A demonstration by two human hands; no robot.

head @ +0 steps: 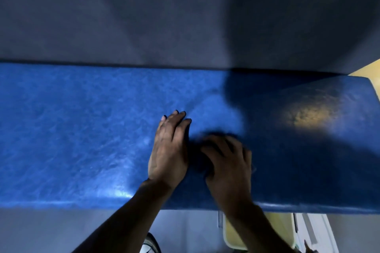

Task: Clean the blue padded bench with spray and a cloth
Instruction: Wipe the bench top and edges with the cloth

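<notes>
The blue padded bench (82,129) runs wall to wall across the view, its far edge against the grey wall (144,16). Near the front edge, right of middle, a dark cloth (198,150) lies blurred on the padding. The right hand (228,162) presses on it, fingers bent over it. Just beside it, the left hand (169,150) lies flat, fingers straight, holding nothing.

Dim overall. The blue padded bench (82,129) is brightly lit at left, while a deep shadow covers its right, broken by a warm yellowish glare patch. The right hand (228,162) is motion-blurred; edges bend.
</notes>
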